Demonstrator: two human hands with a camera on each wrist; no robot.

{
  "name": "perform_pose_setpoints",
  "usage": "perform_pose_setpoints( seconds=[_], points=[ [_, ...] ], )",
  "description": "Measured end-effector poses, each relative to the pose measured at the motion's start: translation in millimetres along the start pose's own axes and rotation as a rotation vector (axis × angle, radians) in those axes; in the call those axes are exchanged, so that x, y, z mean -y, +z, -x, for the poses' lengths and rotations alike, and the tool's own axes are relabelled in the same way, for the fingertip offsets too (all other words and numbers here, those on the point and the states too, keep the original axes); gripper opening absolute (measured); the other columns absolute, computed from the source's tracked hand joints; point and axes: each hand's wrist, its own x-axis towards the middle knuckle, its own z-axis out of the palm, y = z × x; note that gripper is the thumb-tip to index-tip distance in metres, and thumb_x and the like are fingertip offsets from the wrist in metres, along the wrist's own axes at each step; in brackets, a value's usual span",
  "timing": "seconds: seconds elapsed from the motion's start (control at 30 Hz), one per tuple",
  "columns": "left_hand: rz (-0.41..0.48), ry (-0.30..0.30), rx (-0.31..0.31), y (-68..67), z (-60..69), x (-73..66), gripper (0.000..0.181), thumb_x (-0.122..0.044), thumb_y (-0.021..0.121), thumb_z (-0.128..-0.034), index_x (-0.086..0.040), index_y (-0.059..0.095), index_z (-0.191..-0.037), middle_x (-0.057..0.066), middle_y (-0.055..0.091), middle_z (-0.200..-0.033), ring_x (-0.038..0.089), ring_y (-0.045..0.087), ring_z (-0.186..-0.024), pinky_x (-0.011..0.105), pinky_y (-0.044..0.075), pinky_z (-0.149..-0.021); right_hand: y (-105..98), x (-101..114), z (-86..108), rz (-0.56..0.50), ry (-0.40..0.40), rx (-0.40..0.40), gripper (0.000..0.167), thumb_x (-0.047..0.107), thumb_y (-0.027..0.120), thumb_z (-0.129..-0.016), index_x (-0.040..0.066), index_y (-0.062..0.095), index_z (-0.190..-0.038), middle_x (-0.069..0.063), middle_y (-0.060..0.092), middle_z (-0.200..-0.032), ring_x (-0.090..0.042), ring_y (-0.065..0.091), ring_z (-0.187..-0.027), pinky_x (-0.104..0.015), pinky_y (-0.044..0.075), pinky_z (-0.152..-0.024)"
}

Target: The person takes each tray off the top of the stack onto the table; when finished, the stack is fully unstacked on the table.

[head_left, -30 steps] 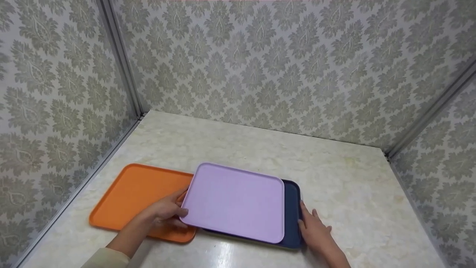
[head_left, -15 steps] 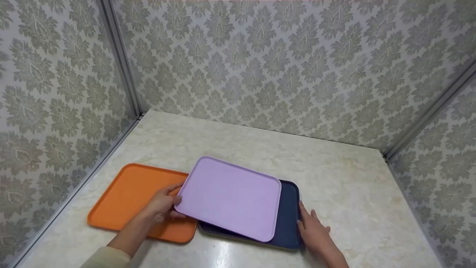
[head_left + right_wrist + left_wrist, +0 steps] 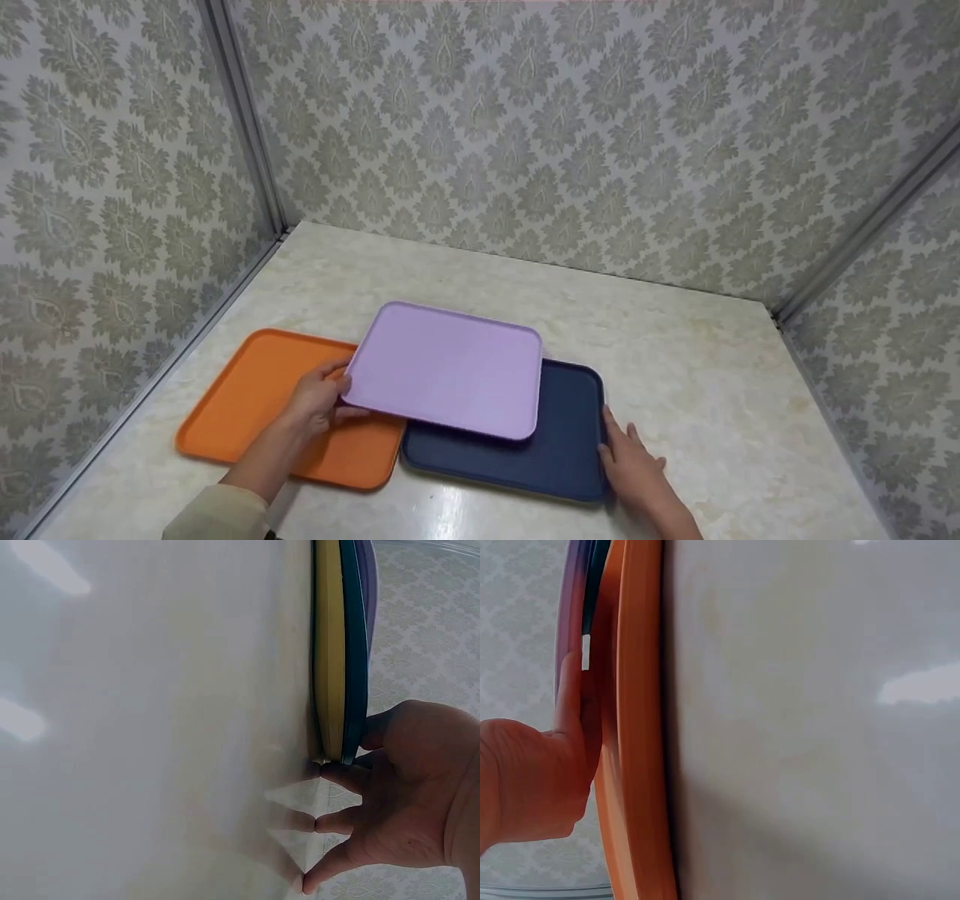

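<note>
My left hand [image 3: 315, 401] grips the left edge of a lilac tray [image 3: 450, 371], thumb on top and fingers beneath. The lilac tray is raised, overlapping the orange tray [image 3: 277, 397] and the dark blue tray [image 3: 555, 450]. In the left wrist view, the hand [image 3: 536, 772] is by the orange tray's rim [image 3: 641, 727]. My right hand [image 3: 634, 465] touches the blue tray's right edge. The right wrist view shows its fingers spread, fingertips [image 3: 309, 881] on the tabletop, and a yellow tray [image 3: 330, 652] directly under the blue one [image 3: 355, 667].
The trays stand on a pale marbled table [image 3: 720, 390]. Patterned wallpaper panels enclose it at the back [image 3: 510, 135], left [image 3: 97, 210] and right [image 3: 900, 300], with grey metal strips [image 3: 244, 112] at the corners.
My left hand has lifted the lilac tray and moved it left and away from me, baring more of the blue tray. The right hand has stayed at the blue tray's edge.
</note>
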Motion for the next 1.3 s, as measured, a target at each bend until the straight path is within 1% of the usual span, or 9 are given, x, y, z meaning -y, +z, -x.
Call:
perform_pose_setpoints(
  seconds=[0.1, 0.23, 0.47, 0.63, 0.73, 0.97, 1.17, 1.23, 1.3],
  points=[
    [0.054, -0.011, -0.007, -2.9, -5.0, -4.8, 0.057, -0.003, 0.039, -0.1074, -0.009, 0.023, -0.161, 0.025, 0.035, -0.156, 0.037, 0.055, -0.121, 0.044, 0.057, -0.086, 0.4, -0.1, -0.8, -0.003, 0.001, 0.004, 0.062, 0.019, 0.045, -0.106, 0.009, 0.021, -0.162, -0.020, 0.035, -0.158, -0.049, 0.017, -0.147, -0.087, 0.005, -0.096],
    [0.101, -0.017, -0.026, -5.1, -12.2, -13.3, 0.060, -0.003, 0.040, -0.1074, -0.013, 0.020, -0.163, 0.021, 0.033, -0.159, 0.036, 0.050, -0.128, 0.041, 0.056, -0.090, 0.6, -0.4, -1.0, 0.002, 0.004, 0.006, 0.062, 0.019, 0.045, -0.106, 0.010, 0.021, -0.162, -0.020, 0.035, -0.158, -0.050, 0.018, -0.147, -0.087, 0.006, -0.096],
    [0.225, 0.031, -0.047, -3.3, -24.3, -21.2, 0.069, -0.002, 0.048, -0.1049, -0.013, 0.015, -0.164, 0.020, 0.029, -0.161, 0.033, 0.051, -0.127, 0.039, 0.054, -0.091, 1.1, -3.0, -1.4, 0.001, -0.007, 0.002, 0.062, 0.020, 0.044, -0.106, 0.010, 0.019, -0.162, -0.020, 0.034, -0.159, -0.049, 0.016, -0.147, -0.088, 0.004, -0.095],
    [0.281, 0.054, -0.088, -6.6, -30.0, -23.8, 0.066, -0.001, 0.046, -0.1052, -0.011, 0.016, -0.163, 0.018, 0.029, -0.162, 0.030, 0.051, -0.129, 0.036, 0.053, -0.093, 1.9, -3.7, -0.4, -0.009, -0.024, -0.001, 0.063, 0.020, 0.044, -0.106, 0.011, 0.018, -0.163, -0.019, 0.033, -0.160, -0.050, 0.017, -0.147, -0.088, 0.004, -0.095],
    [0.290, 0.070, -0.113, -9.0, -34.1, -27.7, 0.064, 0.000, 0.044, -0.1054, -0.009, 0.018, -0.163, 0.019, 0.028, -0.162, 0.028, 0.055, -0.126, 0.037, 0.052, -0.093, 1.7, -4.2, -0.2, -0.009, -0.027, -0.004, 0.063, 0.020, 0.044, -0.106, 0.011, 0.019, -0.162, -0.019, 0.034, -0.159, -0.049, 0.018, -0.147, -0.088, 0.005, -0.095],
    [0.300, 0.091, -0.237, -18.3, -48.9, -40.7, 0.060, -0.001, 0.049, -0.1035, -0.007, 0.030, -0.160, 0.020, 0.034, -0.158, 0.021, 0.068, -0.104, 0.037, 0.053, -0.091, 0.8, -3.9, -0.2, -0.006, -0.014, -0.005, 0.062, 0.021, 0.045, -0.106, 0.011, 0.020, -0.162, -0.020, 0.033, -0.159, -0.049, 0.018, -0.147, -0.087, 0.005, -0.095],
    [0.328, 0.073, -0.343, -26.5, -62.5, -47.7, 0.055, -0.002, 0.053, -0.1024, -0.008, 0.040, -0.156, 0.017, 0.040, -0.156, 0.023, 0.069, -0.104, 0.037, 0.054, -0.088, 1.1, -4.6, -0.8, -0.007, -0.009, -0.003, 0.062, 0.021, 0.045, -0.106, 0.011, 0.020, -0.162, -0.020, 0.033, -0.159, -0.049, 0.018, -0.147, -0.088, 0.006, -0.096],
    [0.329, 0.065, -0.375, -29.7, -65.3, -50.3, 0.054, -0.003, 0.053, -0.1022, -0.009, 0.042, -0.155, 0.016, 0.040, -0.156, 0.024, 0.068, -0.108, 0.036, 0.055, -0.087, 0.7, -3.6, 0.0, -0.008, -0.013, -0.005, 0.062, 0.021, 0.045, -0.107, 0.011, 0.020, -0.162, -0.020, 0.034, -0.159, -0.049, 0.018, -0.147, -0.088, 0.006, -0.096],
    [0.321, 0.059, -0.394, -34.2, -65.8, -53.0, 0.054, -0.004, 0.053, -0.1024, -0.010, 0.042, -0.155, 0.015, 0.039, -0.157, 0.023, 0.071, -0.103, 0.037, 0.055, -0.089, 0.7, -2.8, 0.6, -0.005, -0.023, -0.011, 0.062, 0.022, 0.045, -0.107, 0.011, 0.021, -0.162, -0.020, 0.034, -0.159, -0.049, 0.019, -0.147, -0.088, 0.007, -0.096]
  ],
)
